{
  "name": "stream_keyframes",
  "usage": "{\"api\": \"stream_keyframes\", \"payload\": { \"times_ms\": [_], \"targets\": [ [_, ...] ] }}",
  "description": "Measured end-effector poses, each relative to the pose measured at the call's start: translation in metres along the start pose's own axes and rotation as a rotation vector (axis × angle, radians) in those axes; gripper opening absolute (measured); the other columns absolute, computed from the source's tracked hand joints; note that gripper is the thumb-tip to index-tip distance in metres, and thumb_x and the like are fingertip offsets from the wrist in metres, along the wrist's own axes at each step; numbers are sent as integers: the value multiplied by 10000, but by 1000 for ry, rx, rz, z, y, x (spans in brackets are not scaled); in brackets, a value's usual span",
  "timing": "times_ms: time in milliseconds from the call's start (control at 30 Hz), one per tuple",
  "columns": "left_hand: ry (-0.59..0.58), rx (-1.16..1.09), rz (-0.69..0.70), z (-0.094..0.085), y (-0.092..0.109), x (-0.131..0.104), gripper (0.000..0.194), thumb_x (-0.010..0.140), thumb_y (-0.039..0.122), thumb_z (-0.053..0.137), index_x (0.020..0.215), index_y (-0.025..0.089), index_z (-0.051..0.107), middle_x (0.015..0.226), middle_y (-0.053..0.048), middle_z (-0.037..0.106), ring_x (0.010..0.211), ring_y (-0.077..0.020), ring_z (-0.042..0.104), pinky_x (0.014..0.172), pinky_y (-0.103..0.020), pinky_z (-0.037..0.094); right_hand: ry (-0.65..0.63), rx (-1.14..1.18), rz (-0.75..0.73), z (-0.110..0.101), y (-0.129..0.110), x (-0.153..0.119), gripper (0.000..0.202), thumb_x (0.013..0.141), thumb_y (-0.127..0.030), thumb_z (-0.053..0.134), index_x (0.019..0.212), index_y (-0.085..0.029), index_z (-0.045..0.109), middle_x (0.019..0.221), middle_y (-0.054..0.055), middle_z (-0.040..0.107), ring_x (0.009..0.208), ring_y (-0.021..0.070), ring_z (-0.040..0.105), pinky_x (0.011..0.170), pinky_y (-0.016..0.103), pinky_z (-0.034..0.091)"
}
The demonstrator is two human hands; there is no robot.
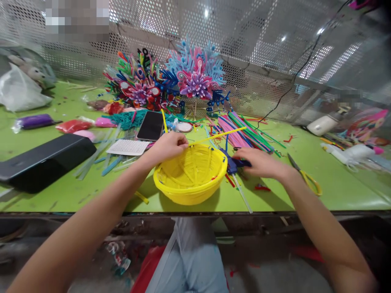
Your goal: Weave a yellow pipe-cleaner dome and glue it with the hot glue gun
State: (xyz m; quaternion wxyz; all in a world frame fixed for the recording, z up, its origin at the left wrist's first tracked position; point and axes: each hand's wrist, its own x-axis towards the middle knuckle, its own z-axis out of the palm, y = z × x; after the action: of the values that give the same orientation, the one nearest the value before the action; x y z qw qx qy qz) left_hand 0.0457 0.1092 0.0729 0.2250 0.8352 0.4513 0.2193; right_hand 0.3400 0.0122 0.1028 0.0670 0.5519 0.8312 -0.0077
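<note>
A yellow bowl-shaped basket, seemingly made of pipe cleaners, stands near the table's front edge, open side up. At its far left rim, my left hand is closed in a pinch on a yellow pipe cleaner. One length runs right above the rim, and another yellow piece sticks up behind the hand. My right hand is closed on a dark blue glue gun just right of the basket. A clear glue stick juts from the gun toward the front edge.
Pink, blue and green pipe cleaners lie behind the glue gun. Yellow-handled scissors rest at right. A phone, a sheet of white beads and a black box-like object are at left. Colourful pipe-cleaner flowers stand at the back.
</note>
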Motion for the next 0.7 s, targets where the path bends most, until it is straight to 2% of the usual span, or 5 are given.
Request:
{"api": "stream_keyframes", "payload": {
  "times_ms": [100, 233, 367, 500, 700],
  "targets": [
    [17, 35, 14, 1, -1, 0, 175, 722, 291, 527, 677, 163, 637, 686, -44, 668, 631, -152, 549, 590, -257, 360, -45, -170, 56, 13, -16, 12, 552, 736, -126, 573, 1288, -118, 598, 1281, 172, 642, 1195, 293, 588, 977, 373, 428],
    [6, 24, 64, -2, -2, -1, 231, 764, 334, 524, 721, 160, 671, 682, -39, 677, 639, -149, 561, 577, -241, 360, -104, -302, 99, 9, -24, 21, 316, 755, -181, 563, 1033, -113, 697, 1109, 188, 705, 1062, 320, 652, 867, 383, 453],
    [-40, 32, 37, -2, 1, -1, 355, 852, 376, 440, 740, 146, 685, 765, -70, 711, 717, -184, 612, 638, -262, 416, -51, -143, 95, -6, -8, 11, 283, 793, -231, 546, 1035, -163, 675, 1089, 135, 721, 981, 280, 677, 798, 333, 468],
    [-44, -176, 68, 0, 3, -1, 382, 872, 301, 399, 1022, 136, 709, 1094, -103, 734, 1012, -223, 655, 900, -323, 490, 13, 54, 58, -17, 14, -3, 344, 813, -214, 528, 1121, -167, 673, 1168, 124, 715, 1028, 245, 671, 859, 295, 472],
    [-132, -296, 205, 1, 1, -2, 402, 745, 132, 471, 1080, 166, 692, 1199, -60, 708, 1104, -190, 637, 1027, -340, 473, 114, 125, 125, -14, 19, -2, 213, 761, -265, 581, 924, -189, 694, 861, 73, 737, 770, 227, 663, 671, 290, 453]
  ]
}}
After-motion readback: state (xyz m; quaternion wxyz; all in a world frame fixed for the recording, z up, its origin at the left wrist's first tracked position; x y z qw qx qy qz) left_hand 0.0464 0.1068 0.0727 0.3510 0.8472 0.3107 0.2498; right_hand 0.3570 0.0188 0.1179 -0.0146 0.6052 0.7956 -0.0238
